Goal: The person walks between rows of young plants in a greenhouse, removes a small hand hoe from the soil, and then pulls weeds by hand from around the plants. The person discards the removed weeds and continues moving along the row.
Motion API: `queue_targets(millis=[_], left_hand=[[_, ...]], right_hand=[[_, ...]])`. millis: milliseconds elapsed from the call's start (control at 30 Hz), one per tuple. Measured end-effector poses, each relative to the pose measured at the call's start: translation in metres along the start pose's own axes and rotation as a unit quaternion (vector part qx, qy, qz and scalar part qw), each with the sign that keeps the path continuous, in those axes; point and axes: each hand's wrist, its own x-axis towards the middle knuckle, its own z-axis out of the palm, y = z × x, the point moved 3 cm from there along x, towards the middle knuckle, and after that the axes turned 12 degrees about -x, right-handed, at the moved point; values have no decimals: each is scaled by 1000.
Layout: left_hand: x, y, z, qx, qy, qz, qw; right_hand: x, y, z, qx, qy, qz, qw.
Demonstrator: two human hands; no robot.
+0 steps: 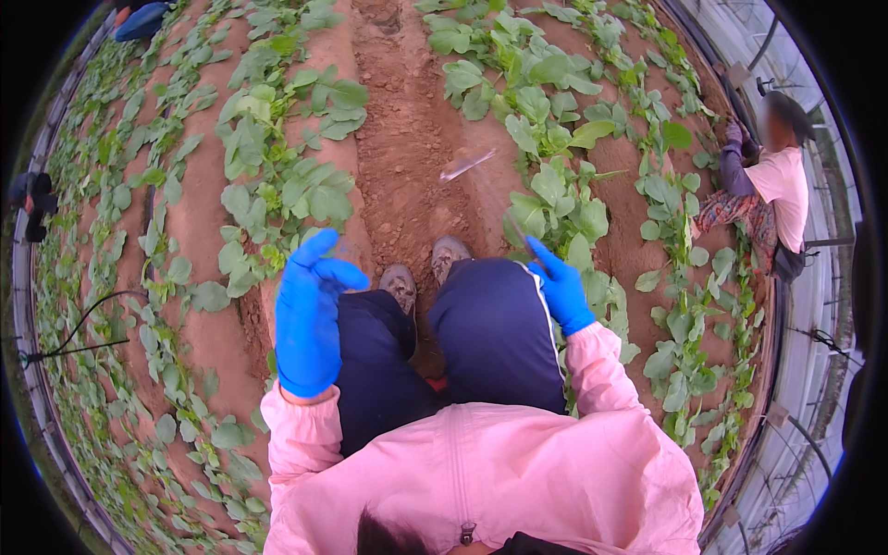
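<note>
My left hand (309, 319), in a blue glove, is raised at the left of my knees beside a row of leafy green plants (316, 187). Its fingers curve apart from the thumb and nothing shows between them. Over my right knee, my right hand (560, 286), gloved in blue too, grips a thin long-handled tool (513, 225). A narrow pale blade (468, 165) shows at the tool's far end, blurred, above the soil furrow. More leafy plants (555, 201) grow close to the right hand.
A bare soil furrow (399, 139) runs ahead between the planted beds. A co-worker (777, 166) crouches at the right edge; others show partly at the far left. A black bent hose or rod (76, 349) crosses the left rows. Plastic sheeting (812, 388) borders the right side.
</note>
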Motion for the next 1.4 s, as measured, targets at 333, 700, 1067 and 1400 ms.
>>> queue_targets(millis=[333, 700, 1067, 1400], left_hand=[[-19, 10, -20, -54, 13, 74, 996], [-16, 8, 2, -38, 21, 57, 997], [4, 29, 32, 65, -35, 38, 997], [212, -4, -16, 89, -22, -37, 995]], right_hand=[[-69, -16, -85, 227, 45, 62, 971], [-50, 53, -115, 255, 83, 154, 951], [23, 170, -146, -19, 67, 256, 964], [140, 177, -158, -415, -15, 191, 889]])
